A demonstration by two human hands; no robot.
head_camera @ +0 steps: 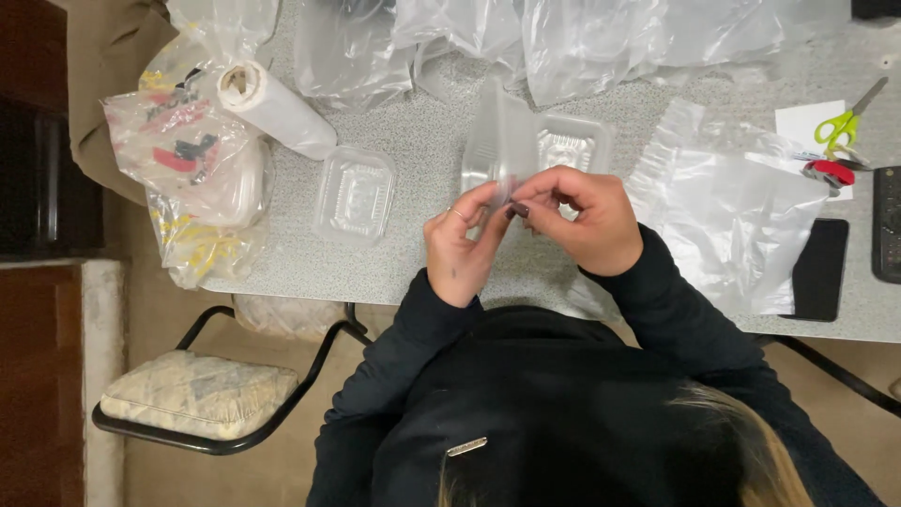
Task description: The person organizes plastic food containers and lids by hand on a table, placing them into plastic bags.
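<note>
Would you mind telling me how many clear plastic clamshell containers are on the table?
2. A closed container lies left of the hands; an open container is held by the left hand and right hand. The plastic bags behind may hide more.

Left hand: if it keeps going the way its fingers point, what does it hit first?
The left hand points up and right, fingertips already on the clear hinged plastic container that both hands hold. Straight on, it would likely meet that container's raised lid first; depth is hard to judge from above.
</note>
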